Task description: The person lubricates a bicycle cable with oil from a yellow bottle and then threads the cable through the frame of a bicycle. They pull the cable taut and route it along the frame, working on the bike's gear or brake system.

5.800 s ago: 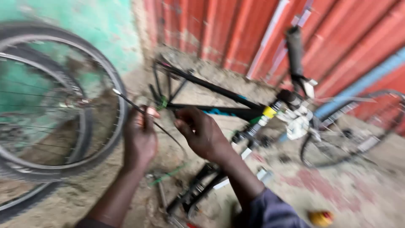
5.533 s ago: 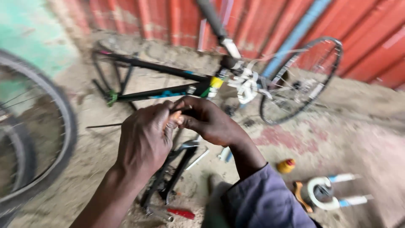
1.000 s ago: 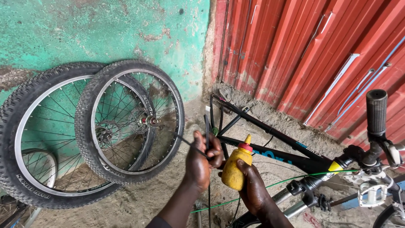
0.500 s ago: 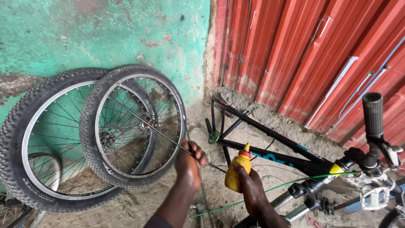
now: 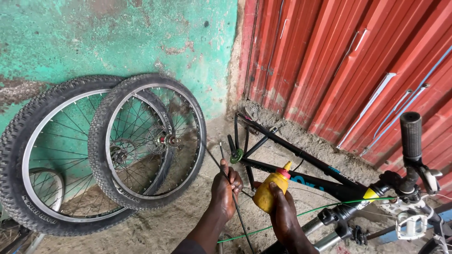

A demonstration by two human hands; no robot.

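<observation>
Head view, single entry.

Container: one yellow squeeze bottle (image 5: 269, 192) with a red nozzle cap, tilted, nozzle pointing up and toward the right. The right hand (image 5: 284, 217) holds it, fingers wrapped around its lower body from below. Its contents cannot be made out through the plastic.

Cable: one thin black cable (image 5: 232, 192), running from above the left hand down past the bottom edge. The left hand (image 5: 224, 191) grips it, fingers closed tight around it, just left of the bottle. The cable's lower end is cut off by the frame edge.

Bicycle frame (image 5: 301, 174): black, lying on the sandy ground (image 5: 155, 226) behind both hands, rear end near the wall corner. A black handlebar grip (image 5: 410, 136) stands upright at the right. A green cable (image 5: 306, 212) crosses in front of the frame, passing behind the right hand. The frame's front part is cut off at the right and bottom edges.

Wheels: two with knobby tyres lean against the green wall (image 5: 117, 42). The nearer wheel (image 5: 148, 141) overlaps and partly hides the larger wheel (image 5: 52, 155). A bare rim (image 5: 44, 188) shows behind the spokes, mostly hidden.

Backdrop: red corrugated metal sheeting (image 5: 339, 61) at the right.
</observation>
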